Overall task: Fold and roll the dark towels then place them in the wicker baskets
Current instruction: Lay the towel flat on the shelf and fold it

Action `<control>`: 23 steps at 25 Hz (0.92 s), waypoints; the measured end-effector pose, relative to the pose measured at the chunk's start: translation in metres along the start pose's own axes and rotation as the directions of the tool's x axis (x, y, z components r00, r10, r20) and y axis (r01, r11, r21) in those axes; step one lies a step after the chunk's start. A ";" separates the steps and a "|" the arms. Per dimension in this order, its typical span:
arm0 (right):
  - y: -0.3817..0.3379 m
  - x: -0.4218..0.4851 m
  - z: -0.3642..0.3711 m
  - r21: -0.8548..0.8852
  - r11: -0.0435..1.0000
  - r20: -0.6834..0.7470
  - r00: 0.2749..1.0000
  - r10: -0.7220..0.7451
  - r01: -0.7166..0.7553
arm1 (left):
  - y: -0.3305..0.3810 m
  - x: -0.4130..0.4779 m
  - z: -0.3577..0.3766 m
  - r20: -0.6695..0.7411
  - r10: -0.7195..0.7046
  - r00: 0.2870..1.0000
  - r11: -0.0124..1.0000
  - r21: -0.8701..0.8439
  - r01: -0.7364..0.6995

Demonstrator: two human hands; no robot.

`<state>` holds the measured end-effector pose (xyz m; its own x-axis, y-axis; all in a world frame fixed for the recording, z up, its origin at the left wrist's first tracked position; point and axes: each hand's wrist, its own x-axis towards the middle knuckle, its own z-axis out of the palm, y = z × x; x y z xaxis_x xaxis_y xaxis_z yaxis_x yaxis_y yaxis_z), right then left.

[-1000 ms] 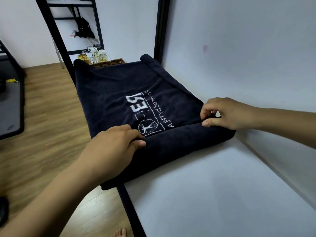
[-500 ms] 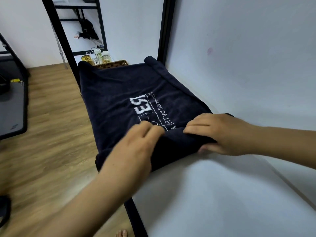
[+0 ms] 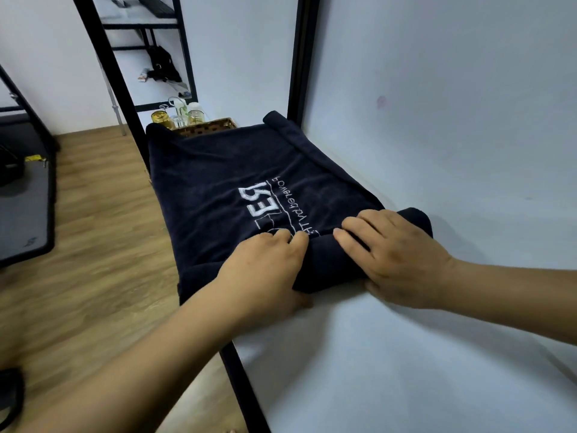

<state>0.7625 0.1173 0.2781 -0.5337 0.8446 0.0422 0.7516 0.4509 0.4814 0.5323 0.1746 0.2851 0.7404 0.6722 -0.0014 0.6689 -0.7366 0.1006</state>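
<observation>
A dark navy towel (image 3: 218, 179) with white lettering lies folded flat on the white shelf surface (image 3: 390, 354). Its near end is rolled up into a thick roll. My left hand (image 3: 265, 270) wraps over the left part of that roll, thumb under it. My right hand (image 3: 393, 254) presses on the right part, fingers over the top. The roll reaches the lower letters of the print. A wicker basket (image 3: 206, 127) shows just behind the towel's far edge, mostly hidden.
Black metal frame posts (image 3: 299, 57) stand behind the towel, and a black rail (image 3: 243, 392) runs along the shelf's left edge. Glass jars (image 3: 178, 115) sit by the basket. A white wall (image 3: 452, 104) bounds the right. Wooden floor (image 3: 93, 229) lies on the left.
Both hands went from pinching the towel's near folded edge to rolling it away from me. The roll has grown and now covers the round logo at the bottom of the print.
</observation>
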 end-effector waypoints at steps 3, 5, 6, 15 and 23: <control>0.000 0.009 -0.005 -0.035 0.999 0.075 0.997 0.032 -0.030 | -0.008 0.010 -0.016 0.130 -0.055 0.990 0.984 -0.160 0.076; 0.009 0.015 -0.018 0.081 0.996 0.197 0.980 0.013 -0.029 | -0.005 0.005 -0.018 0.164 -0.075 0.984 0.970 -0.217 0.110; 0.014 0.017 -0.027 0.150 0.987 0.291 0.957 0.008 -0.054 | 0.000 0.000 -0.018 0.163 -0.073 0.984 0.966 -0.235 0.111; 0.039 0.028 -0.053 0.496 0.826 0.613 0.782 -0.113 -0.269 | 0.056 -0.046 0.014 -0.118 -0.081 0.990 0.993 0.073 0.090; 0.039 0.015 -0.044 0.566 0.779 0.532 0.841 -0.097 -0.269 | 0.024 -0.022 -0.007 0.051 -0.118 0.992 0.988 -0.094 0.123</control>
<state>0.7669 0.1345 0.3356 -0.3154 0.8205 -0.4767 0.9485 0.2880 -0.1319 0.5316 0.1420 0.2948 0.6586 0.7497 -0.0643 0.7454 -0.6383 0.1924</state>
